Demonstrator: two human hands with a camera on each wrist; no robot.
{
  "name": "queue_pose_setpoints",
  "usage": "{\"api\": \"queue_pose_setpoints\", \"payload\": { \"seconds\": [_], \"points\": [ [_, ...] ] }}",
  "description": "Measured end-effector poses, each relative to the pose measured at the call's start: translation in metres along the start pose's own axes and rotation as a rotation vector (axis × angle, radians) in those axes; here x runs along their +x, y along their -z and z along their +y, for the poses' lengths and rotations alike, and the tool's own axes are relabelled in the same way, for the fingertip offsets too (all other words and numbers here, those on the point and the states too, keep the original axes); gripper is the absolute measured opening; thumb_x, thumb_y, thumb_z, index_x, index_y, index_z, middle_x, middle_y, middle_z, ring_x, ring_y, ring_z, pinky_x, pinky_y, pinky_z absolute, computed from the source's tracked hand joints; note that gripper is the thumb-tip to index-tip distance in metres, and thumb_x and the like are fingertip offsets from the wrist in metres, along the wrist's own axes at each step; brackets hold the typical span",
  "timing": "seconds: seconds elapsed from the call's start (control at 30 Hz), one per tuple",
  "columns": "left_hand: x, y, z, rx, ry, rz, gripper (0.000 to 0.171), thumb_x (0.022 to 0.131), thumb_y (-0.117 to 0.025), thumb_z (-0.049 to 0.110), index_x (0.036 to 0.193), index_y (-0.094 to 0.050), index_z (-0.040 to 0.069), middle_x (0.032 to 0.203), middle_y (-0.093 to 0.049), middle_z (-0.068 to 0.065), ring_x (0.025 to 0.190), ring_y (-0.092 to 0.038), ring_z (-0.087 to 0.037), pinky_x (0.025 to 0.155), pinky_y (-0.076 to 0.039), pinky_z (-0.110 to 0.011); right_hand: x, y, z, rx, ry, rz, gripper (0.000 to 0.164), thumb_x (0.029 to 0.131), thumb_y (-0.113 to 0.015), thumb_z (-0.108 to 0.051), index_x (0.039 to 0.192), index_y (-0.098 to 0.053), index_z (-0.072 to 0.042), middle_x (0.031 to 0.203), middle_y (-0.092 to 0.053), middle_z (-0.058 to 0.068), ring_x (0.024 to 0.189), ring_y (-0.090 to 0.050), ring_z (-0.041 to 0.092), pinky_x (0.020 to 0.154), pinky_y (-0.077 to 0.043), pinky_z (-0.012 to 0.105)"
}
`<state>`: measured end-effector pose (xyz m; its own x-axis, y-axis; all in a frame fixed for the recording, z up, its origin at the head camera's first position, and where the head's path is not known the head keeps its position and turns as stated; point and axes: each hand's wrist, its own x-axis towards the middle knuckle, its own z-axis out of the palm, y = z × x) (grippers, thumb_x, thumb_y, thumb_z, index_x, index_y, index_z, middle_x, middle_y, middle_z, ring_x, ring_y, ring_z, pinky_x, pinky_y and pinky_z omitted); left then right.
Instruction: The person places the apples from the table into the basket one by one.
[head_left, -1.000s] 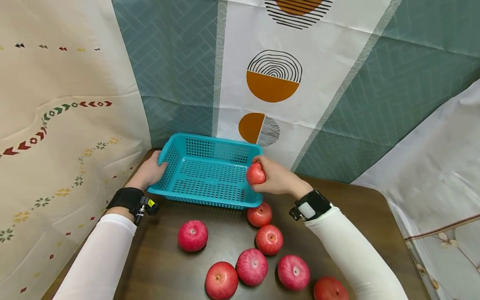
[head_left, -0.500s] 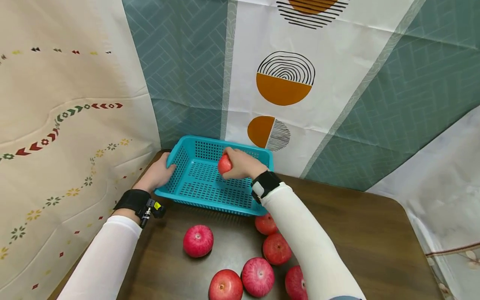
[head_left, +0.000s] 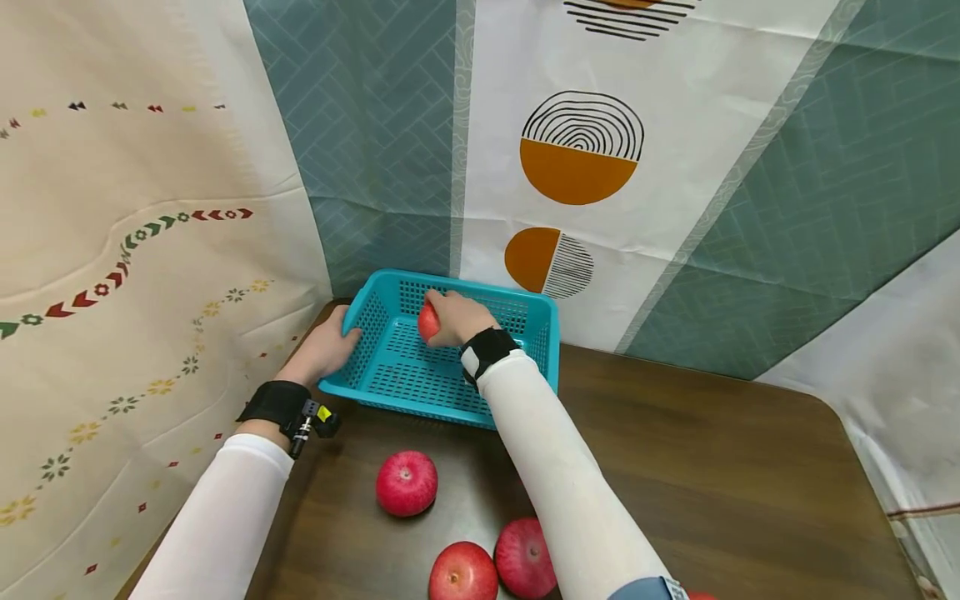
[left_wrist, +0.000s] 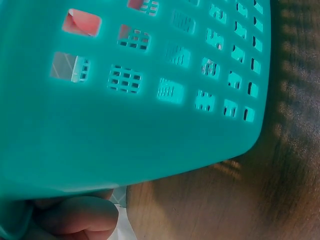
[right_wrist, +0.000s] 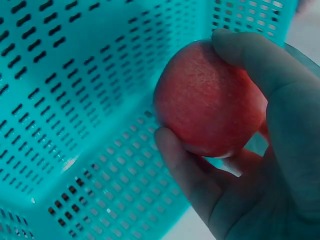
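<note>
A turquoise perforated plastic basket (head_left: 405, 405) stands at the back of the table. My left hand (head_left: 327, 344) grips its left rim, and in the left wrist view curled fingers (left_wrist: 82, 217) show under the basket's edge. Over the basket's interior, toward its back left, my right hand (head_left: 459, 318) holds a red apple (head_left: 428, 322). The right wrist view has thumb and fingers round that apple (right_wrist: 207, 100), with the perforated floor and walls behind it. No other fruit shows inside the basket; the right forearm covers part of its front right.
On the brown wooden table (head_left: 720, 450), a deep-pink apple (head_left: 407, 483) lies in front of the basket. Nearer are a red apple (head_left: 463, 572) and a darker one (head_left: 525, 557) partly behind my right sleeve. Patterned cloths hang behind (head_left: 375, 150) and at left.
My right hand has carried the apple from the basket's right rim leftward over its inside. The left hand keeps its grip on the left rim. The right forearm now hides several table apples.
</note>
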<state>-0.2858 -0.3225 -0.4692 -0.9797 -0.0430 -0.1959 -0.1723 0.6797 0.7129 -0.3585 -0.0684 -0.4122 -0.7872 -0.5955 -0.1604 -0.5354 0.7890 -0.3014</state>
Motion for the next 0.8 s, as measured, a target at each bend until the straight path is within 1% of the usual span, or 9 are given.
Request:
{"api": "queue_pose_setpoints", "payload": {
  "seconds": [0.1, 0.23, 0.37, 0.5, 0.67, 0.8],
  "points": [
    [0.002, -0.001, 0.001, -0.004, 0.004, -0.006, 0.064, 0.116, -0.04, 0.027, 0.17, -0.011, 0.008, 0.148, -0.048, -0.034, 0.105, -0.066, -0.043, 0.077, -0.058, -0.047, 0.008, -0.011, 0.004, -0.004, -0.026, -0.033, 0.069, 0.096, -0.078, -0.034, 0.156, -0.046, -0.022, 0.136, -0.059, 0.011, 0.104, -0.062, 0.028, 0.083, -0.058, 0.039],
    [0.002, -0.002, 0.0, -0.006, 0.006, 0.002, 0.064, 0.116, -0.04, 0.027, 0.17, -0.011, 0.009, 0.145, -0.051, -0.034, 0.102, -0.067, -0.041, 0.075, -0.059, -0.046, 0.017, -0.022, 0.004, -0.023, -0.033, -0.061, 0.071, 0.096, -0.08, -0.037, 0.157, -0.045, -0.023, 0.134, -0.062, 0.01, 0.105, -0.061, 0.027, 0.084, -0.056, 0.039],
    [0.0, -0.001, -0.001, -0.011, 0.005, 0.01, 0.064, 0.116, -0.041, 0.028, 0.17, -0.012, 0.008, 0.145, -0.051, -0.032, 0.103, -0.067, -0.04, 0.076, -0.059, -0.046, 0.017, -0.023, -0.004, -0.051, -0.021, -0.04, 0.071, 0.096, -0.081, -0.038, 0.156, -0.047, -0.02, 0.13, -0.066, 0.011, 0.106, -0.062, 0.028, 0.085, -0.058, 0.04],
    [0.0, -0.001, 0.001, -0.021, 0.018, 0.009, 0.063, 0.116, -0.041, 0.029, 0.17, -0.013, 0.01, 0.145, -0.052, -0.031, 0.103, -0.067, -0.039, 0.075, -0.061, -0.045, 0.021, -0.025, -0.007, -0.066, -0.033, -0.032, 0.074, 0.094, -0.082, -0.04, 0.156, -0.048, -0.019, 0.129, -0.068, 0.013, 0.105, -0.065, 0.03, 0.085, -0.059, 0.041],
    [0.001, -0.003, -0.001, -0.041, 0.021, 0.009, 0.063, 0.116, -0.042, 0.029, 0.17, -0.014, 0.011, 0.146, -0.051, -0.03, 0.102, -0.067, -0.039, 0.073, -0.061, -0.045, 0.033, -0.034, -0.006, -0.061, -0.068, -0.036, 0.08, 0.092, -0.085, -0.041, 0.159, -0.045, -0.022, 0.136, -0.063, 0.014, 0.11, -0.067, 0.031, 0.088, -0.059, 0.04],
    [0.0, -0.003, -0.002, -0.042, 0.021, 0.015, 0.062, 0.116, -0.042, 0.028, 0.17, -0.014, 0.012, 0.146, -0.051, -0.029, 0.104, -0.066, -0.039, 0.074, -0.061, -0.044, 0.039, -0.039, -0.009, 0.005, -0.066, -0.025, 0.084, 0.092, -0.086, -0.037, 0.162, -0.041, -0.025, 0.145, -0.055, 0.015, 0.117, -0.064, 0.032, 0.091, -0.059, 0.042]
  ]
}}
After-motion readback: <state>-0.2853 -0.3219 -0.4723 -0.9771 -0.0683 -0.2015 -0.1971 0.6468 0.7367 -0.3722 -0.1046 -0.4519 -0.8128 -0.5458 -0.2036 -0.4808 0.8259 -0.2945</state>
